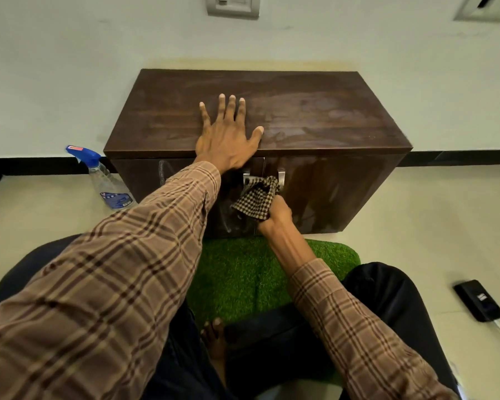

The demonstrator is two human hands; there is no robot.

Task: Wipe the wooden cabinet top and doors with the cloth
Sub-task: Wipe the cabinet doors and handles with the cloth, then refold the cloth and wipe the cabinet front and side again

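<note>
Left hand (228,140) lies spread flat on cabinet top (315,116); right hand (276,213) clutches cloth (256,199) against doors (329,192).

I see the wooden cabinet (300,116), low and dark brown, standing against the wall; its top shows pale smeared streaks, and its two glossy doors (329,192) meet at the middle, each with a metal handle (281,176) near the cabinet's top edge. The cloth (256,199), brown-and-cream houndstooth check, is bunched and pressed against the cabinet's front at the handles, covering part of the left one.
</note>
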